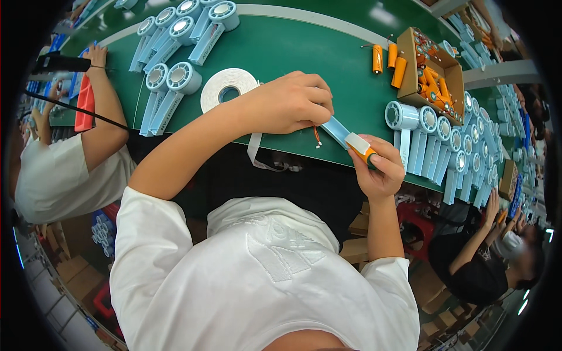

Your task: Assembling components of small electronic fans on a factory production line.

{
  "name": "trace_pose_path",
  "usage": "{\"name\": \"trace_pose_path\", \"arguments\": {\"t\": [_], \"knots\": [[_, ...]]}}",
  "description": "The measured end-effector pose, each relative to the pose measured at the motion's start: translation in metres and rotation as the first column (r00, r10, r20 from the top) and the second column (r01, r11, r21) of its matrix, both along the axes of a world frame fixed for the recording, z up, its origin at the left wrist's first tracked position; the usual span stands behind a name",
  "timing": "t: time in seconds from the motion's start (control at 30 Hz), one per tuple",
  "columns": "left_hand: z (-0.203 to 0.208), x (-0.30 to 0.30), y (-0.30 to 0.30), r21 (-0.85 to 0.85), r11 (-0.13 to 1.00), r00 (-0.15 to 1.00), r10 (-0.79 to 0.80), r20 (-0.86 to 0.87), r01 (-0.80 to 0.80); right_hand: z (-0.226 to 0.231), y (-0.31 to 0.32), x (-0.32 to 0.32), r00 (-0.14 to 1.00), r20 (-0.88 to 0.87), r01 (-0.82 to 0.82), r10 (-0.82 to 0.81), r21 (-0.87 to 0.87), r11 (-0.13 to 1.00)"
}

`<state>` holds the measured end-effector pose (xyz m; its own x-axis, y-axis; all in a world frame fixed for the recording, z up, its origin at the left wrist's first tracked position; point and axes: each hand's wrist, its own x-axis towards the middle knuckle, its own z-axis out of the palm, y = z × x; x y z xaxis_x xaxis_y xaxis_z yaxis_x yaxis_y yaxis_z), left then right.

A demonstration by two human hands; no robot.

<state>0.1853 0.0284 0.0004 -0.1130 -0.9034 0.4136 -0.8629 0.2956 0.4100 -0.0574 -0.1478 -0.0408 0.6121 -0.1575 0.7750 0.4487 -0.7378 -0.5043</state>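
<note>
My left hand (288, 103) is closed around the upper end of a light-blue handheld fan body (336, 128), over the green table (293, 47). Thin red wires (317, 138) dangle below that hand. My right hand (381, 168) pinches the fan's lower end, where an orange battery cell (367, 154) with a white pad (356, 143) on it sits against the handle. The fan's head is hidden under my left hand.
A white tape roll (225, 88) with a loose strip lies beside my left wrist. Light-blue fans lie in rows at far left (170, 58) and at right (445, 140). A cardboard box of orange batteries (430, 67) stands beyond, with loose cells (386, 58). Co-workers sit at left (102, 111) and right (486, 257).
</note>
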Motion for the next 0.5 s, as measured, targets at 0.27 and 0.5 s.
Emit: {"name": "trace_pose_path", "arguments": {"t": [0.27, 0.5], "knots": [[-0.006, 0.001, 0.006, -0.014, 1.000, 1.000, 0.003, 0.000, -0.003, 0.047, 0.003, 0.009, 0.926, -0.377, 0.010, -0.024, -0.039, 0.999], [-0.010, 0.004, 0.005, -0.097, 0.995, 1.000, -0.013, 0.025, 0.015, 0.078, 0.012, 0.038, 0.793, -0.560, -0.105, -0.238, -0.511, 0.853]]}}
